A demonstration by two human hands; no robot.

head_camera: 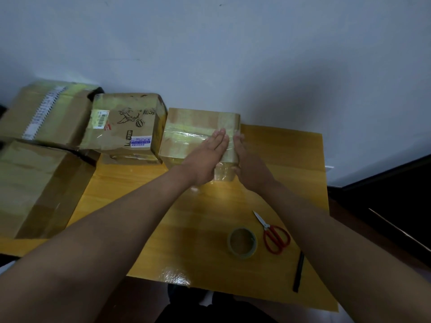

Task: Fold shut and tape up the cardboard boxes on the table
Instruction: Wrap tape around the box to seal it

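Small brown cardboard box sits at the far middle of the yellow wooden table, flaps closed, clear shiny tape already across its top. Left hand lies flat on the box top, fingers straight and together, palm down, holding nothing; probably smoothing the tape so it sticks. Right hand is at the box's right edge, fingers extended along the top corner and thumb side down by the near right side; looks like it braces the box or presses tape over the edge. Cannot tell if it pinches any tape end.

Roll of clear packing tape lies set down near the front right of the table, with red-handled scissors just beside it on the right, both in easy reach for the next strip. Black marker pen lies near the table's right front edge.

Printed cardboard box with cartoon drawing and labels stands just left of the small box, touching or nearly so. Two larger taped cardboard boxes crowd the left side, leaving little room to slide the small box leftward. Pale wall is directly behind.
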